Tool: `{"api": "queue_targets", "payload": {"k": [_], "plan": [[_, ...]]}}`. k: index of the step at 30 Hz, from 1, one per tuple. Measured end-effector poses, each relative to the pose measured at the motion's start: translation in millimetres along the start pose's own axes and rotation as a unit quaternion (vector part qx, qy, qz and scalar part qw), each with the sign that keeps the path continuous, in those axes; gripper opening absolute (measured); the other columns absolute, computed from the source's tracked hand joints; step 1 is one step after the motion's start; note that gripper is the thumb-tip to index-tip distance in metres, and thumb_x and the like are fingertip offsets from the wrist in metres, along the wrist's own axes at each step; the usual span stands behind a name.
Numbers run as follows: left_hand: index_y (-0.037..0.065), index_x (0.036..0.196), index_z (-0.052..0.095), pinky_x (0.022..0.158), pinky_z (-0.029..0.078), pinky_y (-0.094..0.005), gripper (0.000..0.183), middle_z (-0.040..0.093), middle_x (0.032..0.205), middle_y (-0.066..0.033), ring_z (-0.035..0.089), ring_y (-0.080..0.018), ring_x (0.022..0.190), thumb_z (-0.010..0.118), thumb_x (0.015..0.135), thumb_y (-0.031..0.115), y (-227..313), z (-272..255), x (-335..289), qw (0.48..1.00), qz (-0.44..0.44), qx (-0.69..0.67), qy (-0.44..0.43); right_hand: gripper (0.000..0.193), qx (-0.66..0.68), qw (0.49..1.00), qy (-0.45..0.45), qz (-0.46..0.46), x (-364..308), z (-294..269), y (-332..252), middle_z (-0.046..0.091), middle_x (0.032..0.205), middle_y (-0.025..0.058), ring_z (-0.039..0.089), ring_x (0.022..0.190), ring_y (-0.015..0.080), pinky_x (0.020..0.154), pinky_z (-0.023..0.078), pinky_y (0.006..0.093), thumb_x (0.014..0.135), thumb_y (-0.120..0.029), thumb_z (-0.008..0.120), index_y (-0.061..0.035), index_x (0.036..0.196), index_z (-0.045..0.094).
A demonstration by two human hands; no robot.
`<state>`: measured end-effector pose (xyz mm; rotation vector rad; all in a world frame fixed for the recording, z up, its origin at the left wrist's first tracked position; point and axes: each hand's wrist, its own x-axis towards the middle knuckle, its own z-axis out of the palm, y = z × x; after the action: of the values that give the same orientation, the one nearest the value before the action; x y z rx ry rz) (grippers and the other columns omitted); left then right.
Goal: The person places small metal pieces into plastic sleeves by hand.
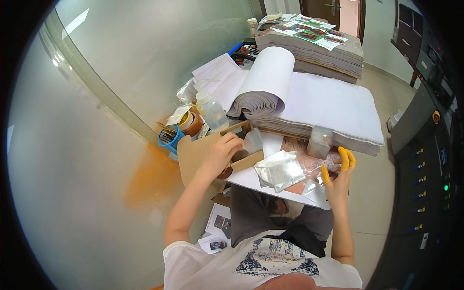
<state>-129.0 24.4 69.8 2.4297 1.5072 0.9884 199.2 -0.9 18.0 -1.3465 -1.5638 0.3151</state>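
Note:
My left hand (224,152) is over an open cardboard box (248,160), its fingers bent down together at the inside. Whatever its fingertips pinch, if anything, cannot be made out. Beside them a clear plastic packet (253,141) stands up from the box. Yellow finger cots cover several fingertips of my right hand (340,176), which is held with thumb and fingers apart at the table's right front edge. Close to its thumb lies a piece of clear film (314,187). Between my hands rests a stack of clear and silvery plastic bags (280,170). A clear block-shaped pack (320,142) stands behind my right hand.
Behind the box are a translucent bottle (211,111), a roll of tape (193,123) and a blue pen cup (170,137). A thick stack of large white sheets (333,101), partly rolled back, fills the far side. A dark machine (425,193) stands at right, a frosted partition (106,121) at left.

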Motion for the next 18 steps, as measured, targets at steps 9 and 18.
{"api": "queue_targets", "payload": {"k": [9,18], "plan": [[0.001,0.083,0.058,0.079,0.049,-0.0306,0.010,0.061,0.095,-0.0101,0.059,-0.0264,0.101,0.062,0.074,-0.003,5,-10,-4,0.995,0.025,0.051,0.078,0.059,0.085,0.994,-0.024,0.062,-12,-7,-34,0.035,0.124,0.0113,0.049,0.091,0.0203,0.074,0.047,0.0290,0.075,-0.003,0.067,-0.0076,0.128,0.042],[-0.004,0.083,0.058,0.074,0.051,-0.0292,0.008,0.065,0.085,-0.0116,0.064,-0.0249,0.093,0.055,0.079,-0.010,45,-35,-1,0.987,0.019,0.028,0.158,0.051,0.155,0.965,-0.197,-0.077,-21,25,-80,0.050,0.112,0.0147,0.054,0.090,0.0270,0.073,0.047,0.0325,0.077,-0.014,0.069,-0.0028,0.122,0.047]]}}
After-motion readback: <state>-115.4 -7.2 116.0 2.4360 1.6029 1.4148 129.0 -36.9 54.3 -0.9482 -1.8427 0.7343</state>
